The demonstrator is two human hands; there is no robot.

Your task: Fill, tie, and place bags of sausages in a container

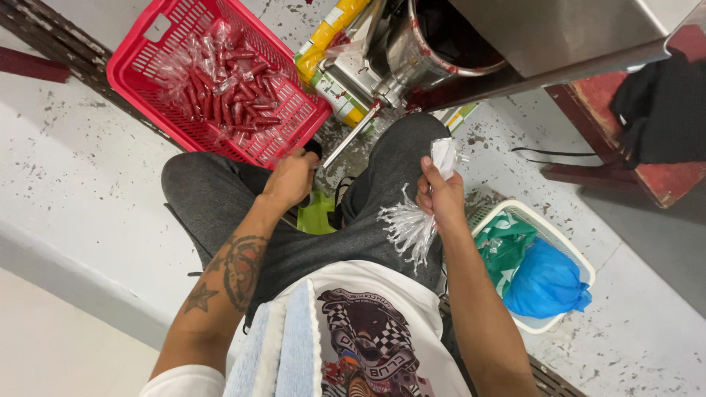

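I sit with grey trousers, knees apart. My right hand [440, 192] is raised over my right knee and grips a bundle of thin clear plastic sleeves [412, 228] that hangs down from the fist. My left hand [292, 179] is curled at the near edge of a red plastic basket [140, 88], beside a thin metal nozzle [351, 137] that sticks out of a steel filling machine [412, 51]. What the left fingers hold is hidden. The basket holds several filled dark red tubes in clear plastic [228, 88].
A white basket [581, 261] with green and blue plastic bags stands at my right. A red wooden bench [625, 110] with black cloth lies beyond it. A yellow and green packet [327, 44] leans by the machine. The grey floor is speckled with red.
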